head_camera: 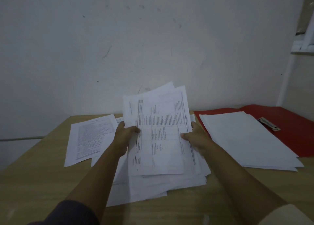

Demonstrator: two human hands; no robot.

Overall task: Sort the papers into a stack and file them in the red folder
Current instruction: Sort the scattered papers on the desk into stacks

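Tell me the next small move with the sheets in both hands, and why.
Probably tap the held sheets square on the table: left hand and right hand grip them at the sides, and their top corners splay unevenly.

White papers (159, 133) with black printed tables, red folder (299, 131), light wood-grain table (42, 178), grey-white wall (136, 46), dark blue sleeve (71, 214).

A light wooden table (42, 182) carries everything. In its middle, toward the near edge, lies a loose, uneven pile of white printed papers (153, 187). Left of the pile, a single printed white sheet (90, 138) lies flat. At far right lies an open red folder (292, 122), with a neat stack of white paper (246, 139) resting on it.
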